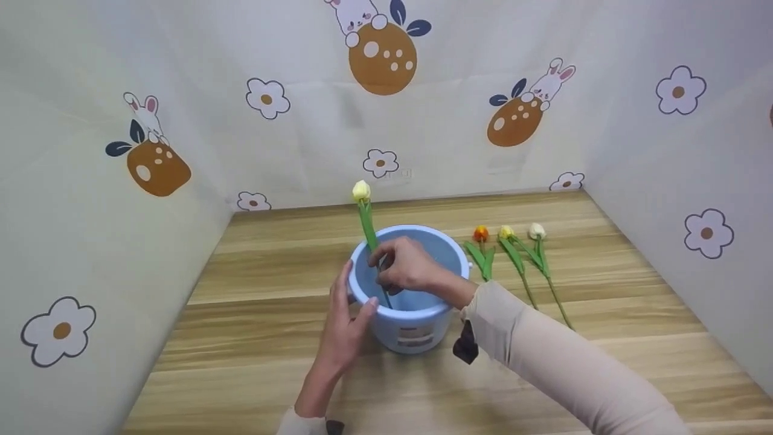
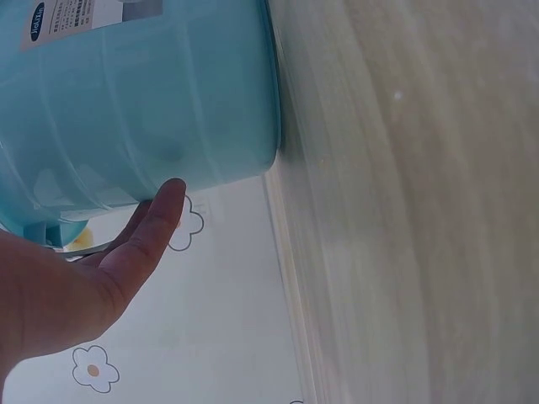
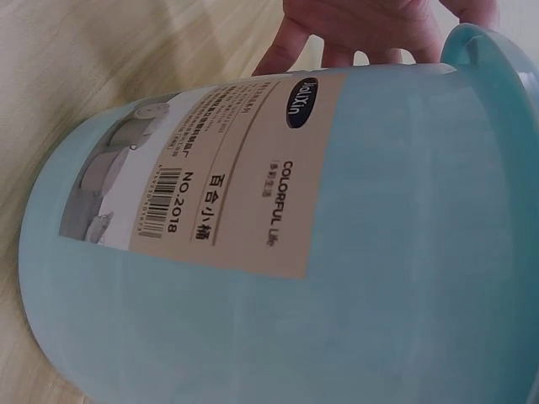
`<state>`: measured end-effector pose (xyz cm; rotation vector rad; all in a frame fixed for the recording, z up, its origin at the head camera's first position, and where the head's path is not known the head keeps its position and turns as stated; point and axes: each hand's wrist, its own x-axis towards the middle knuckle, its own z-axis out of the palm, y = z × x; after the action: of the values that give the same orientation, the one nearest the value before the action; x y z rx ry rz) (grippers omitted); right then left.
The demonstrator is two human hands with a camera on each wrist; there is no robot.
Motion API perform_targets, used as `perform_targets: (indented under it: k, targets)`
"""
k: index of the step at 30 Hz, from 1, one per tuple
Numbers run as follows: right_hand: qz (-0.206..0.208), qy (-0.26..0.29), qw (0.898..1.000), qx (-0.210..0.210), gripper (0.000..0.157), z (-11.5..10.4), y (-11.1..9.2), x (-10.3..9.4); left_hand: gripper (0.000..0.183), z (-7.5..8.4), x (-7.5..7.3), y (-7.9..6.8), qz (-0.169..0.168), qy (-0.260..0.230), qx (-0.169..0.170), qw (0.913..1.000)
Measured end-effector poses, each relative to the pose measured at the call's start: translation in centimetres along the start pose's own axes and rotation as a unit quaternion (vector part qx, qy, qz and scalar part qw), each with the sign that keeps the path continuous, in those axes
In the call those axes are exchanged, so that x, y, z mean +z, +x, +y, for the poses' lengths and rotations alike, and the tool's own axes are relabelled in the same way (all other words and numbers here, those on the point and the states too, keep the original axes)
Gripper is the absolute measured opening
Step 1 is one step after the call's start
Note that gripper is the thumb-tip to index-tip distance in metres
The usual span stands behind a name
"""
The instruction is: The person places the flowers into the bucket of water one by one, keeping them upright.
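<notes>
A light blue bucket point(image 1: 416, 314) stands upright on the wooden table. My right hand point(image 1: 406, 266) is over the bucket's mouth, pinching the green stem of a pale yellow tulip point(image 1: 361, 191). The tulip leans left with its bloom above the rim, and the stem's lower end is inside the bucket. Along the bucket's left side lies my left hand point(image 1: 345, 332), thumb at the front rim and fingers extended against the outer wall. The left wrist view shows those fingers point(image 2: 156, 223) fairly straight beside the bucket. A printed label point(image 3: 227, 177) fills much of the right wrist view.
Right of the bucket lie an orange tulip point(image 1: 481, 234), a yellow tulip point(image 1: 506, 232) and a white tulip point(image 1: 537, 231), blooms toward the back. My right forearm crosses in front of them. Cloth walls point(image 1: 314, 145) with rabbit and flower prints enclose the table point(image 1: 259, 338) on three sides.
</notes>
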<state>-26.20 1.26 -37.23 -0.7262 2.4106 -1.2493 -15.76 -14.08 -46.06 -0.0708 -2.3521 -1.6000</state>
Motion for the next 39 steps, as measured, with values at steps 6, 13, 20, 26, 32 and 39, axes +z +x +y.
perform_targets:
  k: [6, 13, 20, 26, 32, 39]
  targets:
    - [-0.016, 0.01, 1.0, -0.004, 0.026, -0.1, -0.1, -0.1, 0.076, 0.1, 0.0, 0.1, 0.002, -0.001, 0.011, 0.9999]
    - [-0.034, 0.004, 0.999, 0.008, 0.028, -0.1, -0.2, -0.3, 0.076, 0.1, 0.0, 0.1, 0.003, -0.003, 0.008, 1.0]
    - [-0.048, 0.003, 0.999, 0.0, 0.032, 0.1, -0.3, -0.2, 0.077, 0.1, 0.0, 0.0, 0.002, 0.001, 0.002, 1.0]
    - [-0.054, -0.008, 0.998, 0.01, 0.034, 0.0, -0.5, -0.7, 0.076, 0.1, 0.0, 0.1, 0.001, -0.004, -0.005, 1.0]
    - [-0.053, -0.003, 0.999, 0.011, 0.032, 0.2, -0.6, -1.3, 0.077, -0.1, 0.0, 0.0, 0.001, 0.0, -0.003, 1.0]
    - [-0.047, 0.01, 0.999, 0.006, 0.03, 0.3, -0.7, -2.1, 0.077, -0.2, -0.1, 0.1, 0.005, 0.002, 0.012, 0.9999]
